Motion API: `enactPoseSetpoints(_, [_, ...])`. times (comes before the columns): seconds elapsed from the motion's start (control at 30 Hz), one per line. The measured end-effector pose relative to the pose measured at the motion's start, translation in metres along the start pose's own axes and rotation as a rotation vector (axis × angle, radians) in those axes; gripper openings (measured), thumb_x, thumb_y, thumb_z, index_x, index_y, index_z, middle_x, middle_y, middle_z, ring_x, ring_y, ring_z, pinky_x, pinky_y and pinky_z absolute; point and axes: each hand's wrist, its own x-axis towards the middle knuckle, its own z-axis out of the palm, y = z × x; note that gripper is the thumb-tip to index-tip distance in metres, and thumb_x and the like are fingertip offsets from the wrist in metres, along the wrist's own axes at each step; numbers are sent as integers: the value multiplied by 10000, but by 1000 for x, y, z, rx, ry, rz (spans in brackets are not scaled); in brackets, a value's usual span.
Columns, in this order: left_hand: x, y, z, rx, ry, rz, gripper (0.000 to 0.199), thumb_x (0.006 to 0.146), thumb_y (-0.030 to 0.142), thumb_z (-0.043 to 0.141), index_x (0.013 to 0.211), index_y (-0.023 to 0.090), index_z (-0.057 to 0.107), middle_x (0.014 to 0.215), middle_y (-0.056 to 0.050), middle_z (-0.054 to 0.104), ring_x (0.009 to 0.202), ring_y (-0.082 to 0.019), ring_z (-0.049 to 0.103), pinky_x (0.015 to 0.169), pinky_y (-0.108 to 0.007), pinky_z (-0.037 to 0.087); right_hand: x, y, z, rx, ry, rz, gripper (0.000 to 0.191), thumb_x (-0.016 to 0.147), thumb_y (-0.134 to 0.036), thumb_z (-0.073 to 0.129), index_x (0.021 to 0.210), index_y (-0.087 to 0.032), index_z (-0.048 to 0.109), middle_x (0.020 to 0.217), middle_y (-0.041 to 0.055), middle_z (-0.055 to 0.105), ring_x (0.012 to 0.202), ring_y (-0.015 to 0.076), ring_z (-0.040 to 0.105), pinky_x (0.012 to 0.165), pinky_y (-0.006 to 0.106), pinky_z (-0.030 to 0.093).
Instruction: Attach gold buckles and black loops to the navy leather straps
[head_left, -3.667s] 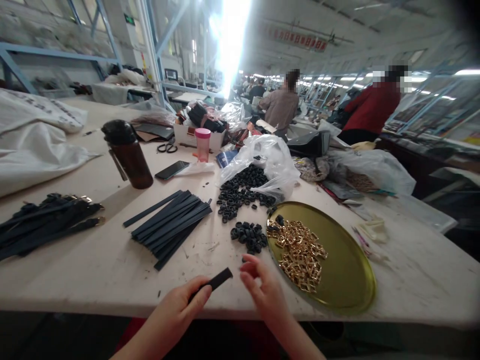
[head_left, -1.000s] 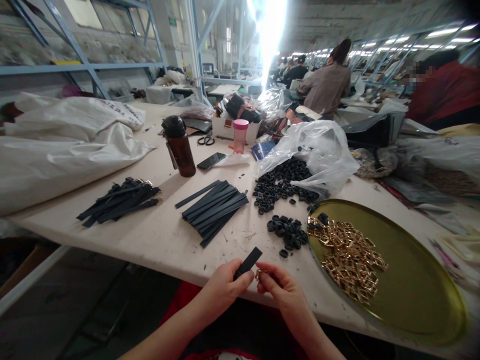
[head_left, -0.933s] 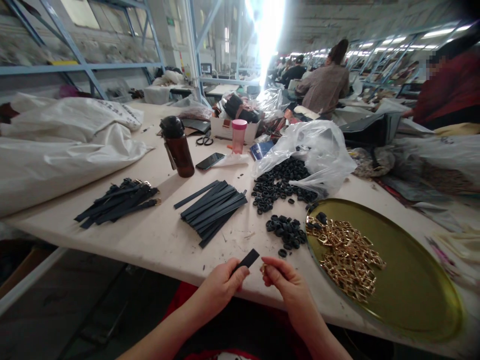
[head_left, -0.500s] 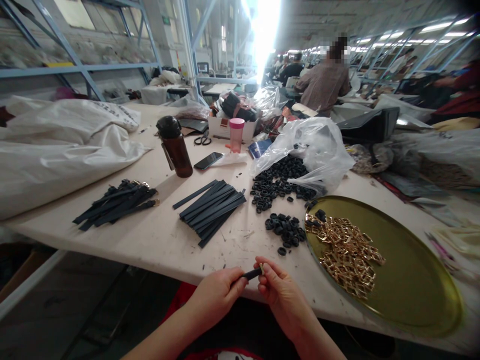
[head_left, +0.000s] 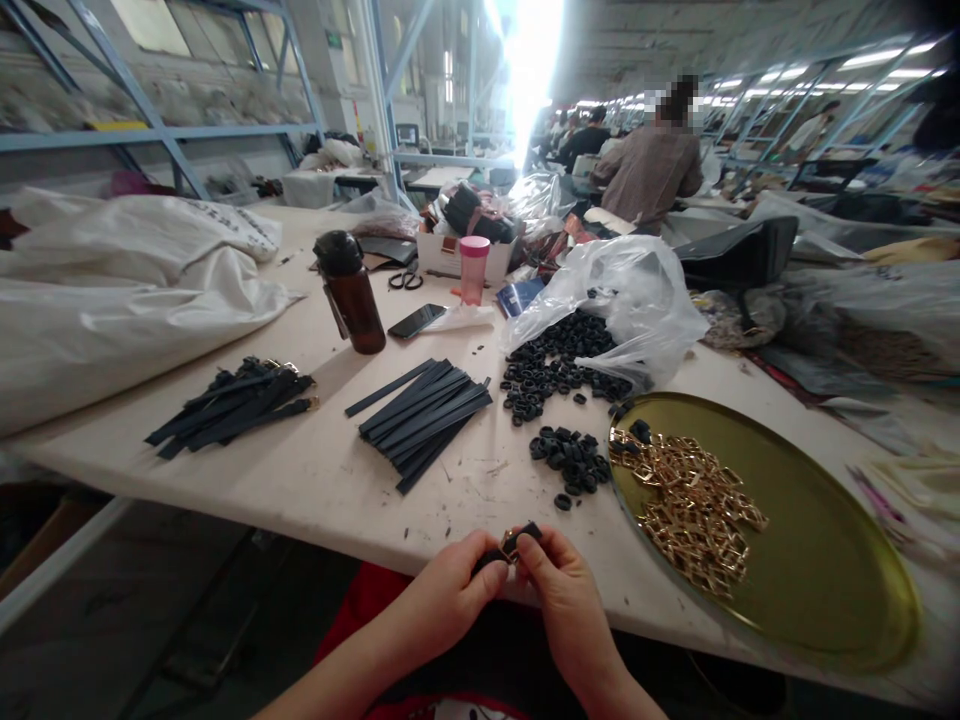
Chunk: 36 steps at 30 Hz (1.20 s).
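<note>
Near the table's front edge, my left hand (head_left: pixel 457 585) is closed on one part of a black strap (head_left: pixel 491 557). My right hand (head_left: pixel 556 570) pinches the strap's other end, which sticks up beside a small gold buckle (head_left: pixel 510 545) between the two hands. Beyond them lie flat black strips (head_left: pixel 424 415) in a stack and a small pile of black loops (head_left: pixel 570 460). Gold buckles (head_left: pixel 694 510) are heaped on an oval gold tray (head_left: pixel 832 560) at the right. Straps with buckles (head_left: pixel 232 405) form a pile at the left.
A dark bottle (head_left: pixel 352 295), a phone (head_left: pixel 417 321), a pink-lidded jar (head_left: pixel 473 270) and scissors (head_left: pixel 406 279) stand or lie farther back. More black loops spill from a clear plastic bag (head_left: pixel 637 290). White sacks (head_left: pixel 127 290) cover the left side. A person (head_left: pixel 649 165) is in the background.
The strap's right end now extends past the buckle, with my right fingers on it. Both hands have drawn closer together.
</note>
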Motion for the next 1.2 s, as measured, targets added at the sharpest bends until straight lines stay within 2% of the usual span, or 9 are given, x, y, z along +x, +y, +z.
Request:
enactPoseSetpoints(0.1, [-1, -2, 0, -54, 33, -22, 116, 815, 251, 457, 854, 164, 523, 764, 13, 567, 693, -122, 489, 657, -225, 369, 3, -5, 2, -74, -6, -83, 271, 648, -411, 691, 656, -163, 582, 532, -48, 517, 504, 88, 449, 512, 205, 382])
enactPoseSetpoints(0.2, [0, -5, 1, -136, 69, -48, 171, 824, 325, 455, 823, 158, 492, 710, 18, 543, 651, -114, 487, 608, -217, 373, 1, -3, 5, -50, -81, -55, 293, 645, -435, 682, 679, -173, 556, 576, -40, 544, 515, 99, 480, 508, 214, 401])
enactPoseSetpoints(0.3, [2, -7, 3, -188, 17, -111, 210, 827, 363, 432, 771, 163, 465, 638, 31, 523, 526, -90, 449, 491, -199, 347, -1, 4, 4, -57, -103, -36, 293, 681, -448, 647, 718, -175, 548, 590, -37, 547, 530, 107, 497, 524, 223, 422])
enactPoseSetpoints(0.43, [2, -6, 4, -219, -15, -177, 213, 809, 376, 434, 757, 169, 445, 597, 40, 524, 425, -72, 403, 394, -183, 298, -1, 8, 0, -103, -83, -68, 277, 733, -443, 600, 737, -172, 541, 610, -33, 542, 552, 106, 497, 542, 222, 426])
enactPoseSetpoints(0.77, [5, -10, 10, -317, 3, -225, 191, 772, 353, 455, 745, 164, 469, 576, 35, 545, 378, -54, 377, 372, -171, 269, 2, 2, -1, -231, -7, -167, 307, 748, -475, 565, 705, -175, 518, 548, -42, 510, 515, 101, 479, 494, 211, 394])
enactPoseSetpoints(0.97, [3, -11, 13, -432, 9, -247, 260, 754, 420, 475, 725, 165, 435, 608, 13, 573, 394, -56, 416, 412, -184, 290, 1, 5, -3, -73, -155, 31, 270, 800, -449, 519, 756, -186, 479, 571, -47, 550, 480, 100, 521, 497, 226, 417])
enactPoseSetpoints(1.2, [-1, -9, 12, -426, -34, -213, 259, 769, 412, 481, 766, 154, 462, 625, 24, 562, 412, -48, 397, 405, -176, 270, -1, 7, -3, 98, -187, 154, 273, 789, -437, 545, 730, -181, 470, 537, -51, 549, 468, 104, 541, 468, 217, 408])
